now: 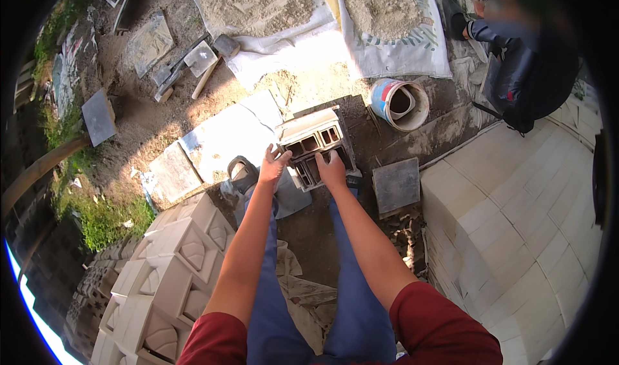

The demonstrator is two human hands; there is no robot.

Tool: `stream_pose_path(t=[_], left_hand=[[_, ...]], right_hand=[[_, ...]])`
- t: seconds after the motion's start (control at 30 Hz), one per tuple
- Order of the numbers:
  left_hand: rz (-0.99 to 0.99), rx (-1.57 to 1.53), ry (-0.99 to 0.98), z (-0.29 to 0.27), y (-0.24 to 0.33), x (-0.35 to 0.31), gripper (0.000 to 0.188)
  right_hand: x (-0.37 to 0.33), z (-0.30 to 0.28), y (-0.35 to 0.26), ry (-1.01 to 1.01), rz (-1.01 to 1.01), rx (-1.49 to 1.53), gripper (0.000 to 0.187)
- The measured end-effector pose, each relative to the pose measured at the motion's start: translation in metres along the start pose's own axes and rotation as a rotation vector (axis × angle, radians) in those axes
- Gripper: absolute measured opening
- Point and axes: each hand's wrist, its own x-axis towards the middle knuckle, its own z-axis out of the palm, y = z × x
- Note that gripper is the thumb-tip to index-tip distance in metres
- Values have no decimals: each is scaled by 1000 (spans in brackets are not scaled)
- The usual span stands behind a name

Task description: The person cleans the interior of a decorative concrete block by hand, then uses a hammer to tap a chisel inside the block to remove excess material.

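A box-like block mould (312,130) with several rectangular openings stands on the ground between my feet. It looks pale on top and dark inside the openings. My left hand (273,166) is at its left edge, thumb and fingers bent about the rim. My right hand (332,170) grips the near part of the frame, its fingertips partly hidden in an opening. Whether a separate piece sits inside the mould is hard to tell.
White sacks (284,55) with sand (258,7) lie ahead. A bucket (412,107) rests tipped to the right. Mallet (226,45) and trowel (200,59) lie left. Pale stacked blocks (174,262) and a tile-like stack (509,217) flank me. Another person's leg (483,31) shows at far right.
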Motion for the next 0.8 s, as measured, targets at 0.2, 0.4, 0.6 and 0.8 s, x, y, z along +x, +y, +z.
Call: stream_pose_path(t=[0.2, 0.4, 0.6, 0.8], left_hand=[[-49, -18, 3, -28, -8, -8, 112], [86, 218, 76, -37, 15, -29, 95], [259, 53, 223, -84, 35, -71, 73], [198, -165, 115, -71, 38, -137, 69]], right_hand=[[-41, -25, -26, 67, -229, -80, 42], [-59, -66, -61, -19, -304, -185, 27], [-63, -81, -116, -85, -479, -166, 25], [-64, -101, -125, -125, -446, -298, 20]])
